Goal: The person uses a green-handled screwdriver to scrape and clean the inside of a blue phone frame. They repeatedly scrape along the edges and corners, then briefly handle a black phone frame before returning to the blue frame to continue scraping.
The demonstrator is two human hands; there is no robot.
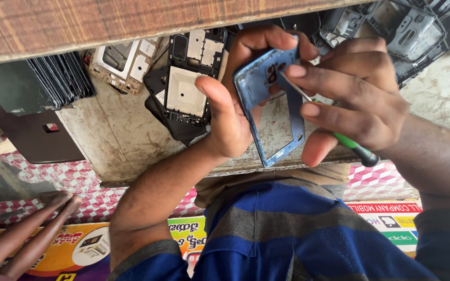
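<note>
Blue phone frame (279, 104) upright-ish, long axis vertical, scuffed; left hand (230, 99) grips it, right hand (350, 99) pinches green-handled screwdriver (339, 136).

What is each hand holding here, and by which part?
The left hand grips a blue phone frame by its upper end. The right hand holds a green-handled screwdriver by its shaft, tip on the frame.

Worn, scratched grey workbench (115, 135) carries black phone frame w/ pale panels (186, 88), silver-white frame (123, 62) beside it, stack of dark flat panels (61, 78) at one end, heap of black phone shells (417, 31) at other.
</note>
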